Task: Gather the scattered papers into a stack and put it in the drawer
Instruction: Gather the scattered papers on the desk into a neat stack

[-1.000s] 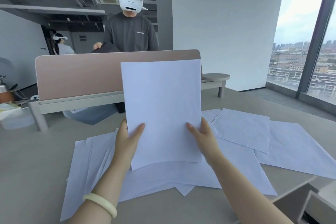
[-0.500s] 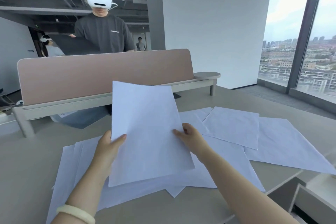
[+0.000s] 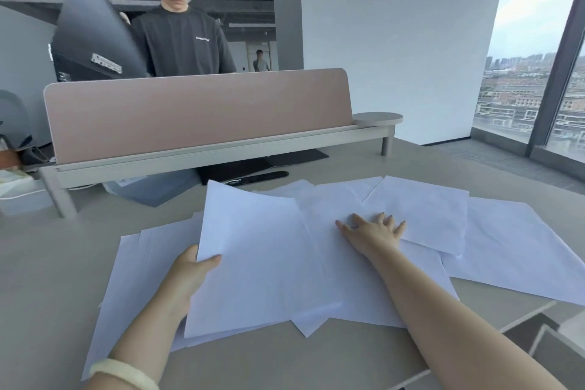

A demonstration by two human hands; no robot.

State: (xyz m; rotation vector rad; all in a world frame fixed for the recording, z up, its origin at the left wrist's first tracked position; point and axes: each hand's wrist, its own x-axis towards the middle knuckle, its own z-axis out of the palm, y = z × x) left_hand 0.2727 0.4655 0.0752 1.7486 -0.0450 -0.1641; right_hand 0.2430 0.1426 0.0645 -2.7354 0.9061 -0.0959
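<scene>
Papers (image 3: pixel 506 247) lie scattered across our desk (image 3: pixel 47 263), spreading out on both sides of our fingers. Our left hand (image 3: pixel 190 275) pinches the left edge of one sheet (image 3: pixel 259 256), thumb on top. Our right hand (image 3: pixel 375 231) rests open with fingers spread flat on the sheets beyond it.

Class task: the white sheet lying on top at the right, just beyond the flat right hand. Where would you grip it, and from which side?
Grip the white sheet at its near-left edge, beside the right hand. That edge lies on top of the other papers, so fingers could probably slide under it there; its far edges lie flat on the grey desk.
</scene>
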